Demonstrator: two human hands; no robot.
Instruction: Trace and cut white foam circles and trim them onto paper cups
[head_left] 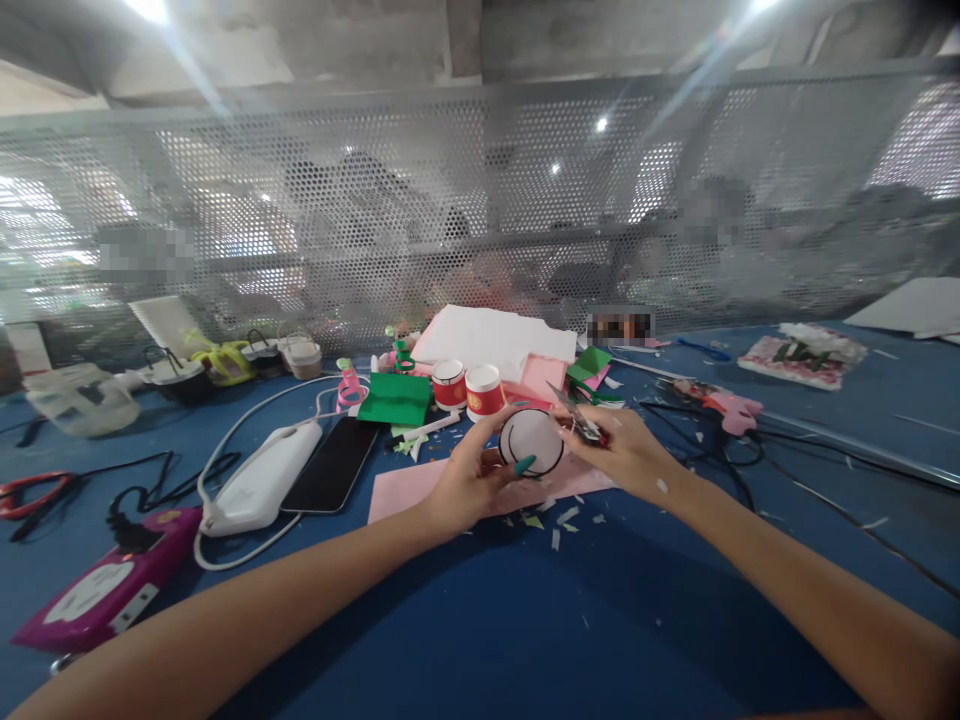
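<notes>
My left hand (476, 470) grips a paper cup (534, 442), its round white face with a dark rim turned towards me. Its thumb, with a green nail, presses on that face. In my right hand (611, 450) is a pair of scissors (576, 412), blades pointing up and left, close beside the cup's right edge. My right fingers are wrapped round the handles. Beneath both hands lies a pink paper sheet (405, 492) with small paper scraps (568, 515) around it. Just behind stand two red and white paper cups, one on the left (448, 385) and one on the right (484, 392).
Green paper (394, 398), a black phone (331, 465), a white power bank (262, 478) with a cable and a purple power strip (112, 585) lie to the left. On the right are a pink glue gun (731, 410) and black cords. A perforated metal screen (420, 220) stands behind.
</notes>
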